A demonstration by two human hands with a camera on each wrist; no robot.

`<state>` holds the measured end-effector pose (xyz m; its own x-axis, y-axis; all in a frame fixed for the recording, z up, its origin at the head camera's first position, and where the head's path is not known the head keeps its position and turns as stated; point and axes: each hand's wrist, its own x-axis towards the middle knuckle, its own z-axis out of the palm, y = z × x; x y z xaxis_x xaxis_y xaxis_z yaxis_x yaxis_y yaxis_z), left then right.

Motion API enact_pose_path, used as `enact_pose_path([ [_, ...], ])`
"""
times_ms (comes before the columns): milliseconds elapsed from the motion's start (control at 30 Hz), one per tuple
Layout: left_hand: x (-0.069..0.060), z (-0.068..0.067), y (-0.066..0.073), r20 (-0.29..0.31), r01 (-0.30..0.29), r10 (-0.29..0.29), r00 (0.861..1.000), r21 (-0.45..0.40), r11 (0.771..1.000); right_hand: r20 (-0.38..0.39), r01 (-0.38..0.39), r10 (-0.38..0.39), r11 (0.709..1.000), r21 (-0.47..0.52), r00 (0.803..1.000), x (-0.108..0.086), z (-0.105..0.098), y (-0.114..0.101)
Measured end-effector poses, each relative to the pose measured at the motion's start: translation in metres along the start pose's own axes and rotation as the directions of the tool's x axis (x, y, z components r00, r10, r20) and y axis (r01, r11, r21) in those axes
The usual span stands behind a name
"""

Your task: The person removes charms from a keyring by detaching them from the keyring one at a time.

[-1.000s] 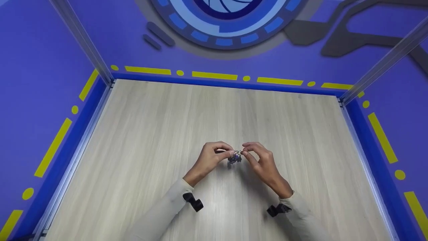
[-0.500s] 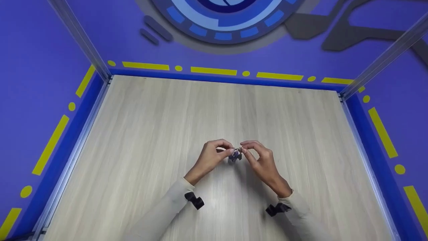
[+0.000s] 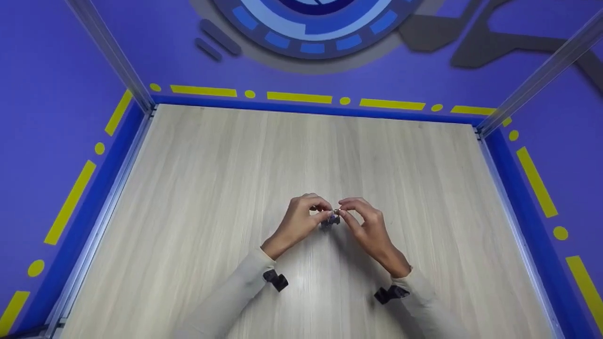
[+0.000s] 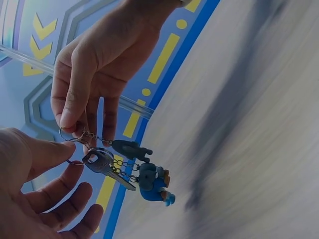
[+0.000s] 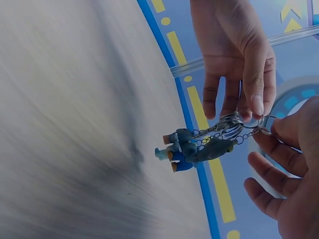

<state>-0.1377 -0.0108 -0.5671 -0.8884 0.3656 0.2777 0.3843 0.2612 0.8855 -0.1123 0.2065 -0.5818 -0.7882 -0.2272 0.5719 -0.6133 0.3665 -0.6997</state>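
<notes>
Above the tabletop [image 3: 212, 165], pinching metal rings [image 5: 231, 127] with left hand [image 3: 297, 221] and right hand [image 3: 372, 229]! Leaving charms [image 4: 149, 179] dangling, likely for clearer grip.

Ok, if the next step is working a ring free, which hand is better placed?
Probably the right hand: it pinches an end ring chained to the grey figure. The left hand holds the bunched rings and could steady them.

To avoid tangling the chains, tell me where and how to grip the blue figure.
Probably pinch the blue figure by its rounded body, from the table side: it dangles beneath the rings, which the left hand and right hand hold.
</notes>
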Motion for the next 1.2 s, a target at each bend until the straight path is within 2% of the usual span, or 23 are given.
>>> enact_pose_path([
  [200, 0.000, 0.001, -0.002, 0.004, 0.034, -0.034, 0.999, -0.043, 0.999, 0.005, -0.019, 0.019, 1.000, 0.001, 1.000, -0.005, -0.002, 0.001],
  [467, -0.002, 0.001, -0.004, -0.008, 0.038, -0.039, 0.999, -0.130, 0.991, 0.019, -0.057, 0.057, 0.998, -0.008, 0.998, -0.007, -0.005, 0.000],
  [700, -0.002, 0.002, -0.007, 0.000, 0.090, -0.092, 0.996, -0.208, 0.974, 0.021, -0.091, 0.092, 0.995, -0.044, 0.996, -0.012, -0.009, 0.001],
  [800, -0.002, 0.000, -0.007, 0.020, 0.115, -0.114, 0.993, -0.213, 0.970, 0.020, -0.091, 0.092, 0.995, -0.051, 0.996, -0.011, -0.009, 0.000],
  [1000, 0.001, 0.000, -0.007, 0.105, 0.170, -0.151, 0.983, -0.206, 0.964, 0.003, -0.067, 0.068, 0.997, -0.040, 0.998, -0.008, -0.009, -0.003],
  [1200, 0.006, 0.002, -0.003, 0.113, 0.171, -0.152, 0.982, -0.176, 0.970, -0.036, -0.032, 0.030, 0.998, -0.052, 0.999, -0.005, -0.007, -0.003],
])
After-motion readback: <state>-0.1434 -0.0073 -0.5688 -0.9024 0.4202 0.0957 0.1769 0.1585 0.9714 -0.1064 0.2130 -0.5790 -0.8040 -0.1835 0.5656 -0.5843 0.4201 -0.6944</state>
